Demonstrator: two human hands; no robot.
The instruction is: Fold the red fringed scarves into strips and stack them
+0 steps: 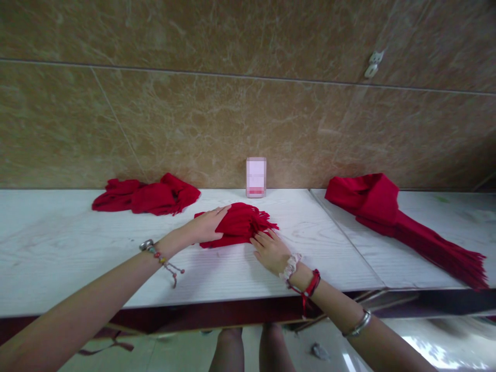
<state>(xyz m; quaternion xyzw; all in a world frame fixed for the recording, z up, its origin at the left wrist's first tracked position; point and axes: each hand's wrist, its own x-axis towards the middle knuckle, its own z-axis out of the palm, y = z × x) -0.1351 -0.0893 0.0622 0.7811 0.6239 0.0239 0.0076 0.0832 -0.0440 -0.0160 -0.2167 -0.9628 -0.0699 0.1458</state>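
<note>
Cloth [241, 222], red and fringed, lies bunched at the middle of the head view, on a white tabletop [70, 258]. The left hand [210, 225] rests over its nine o'clock end, fingers stretched out. The right hand [272, 253] touches it at four o'clock (whether those fingers pinch, I cannot tell). From it, a second cloth [153, 198] lies toward ten o'clock, a folded scarf [374, 204] at three.
</note>
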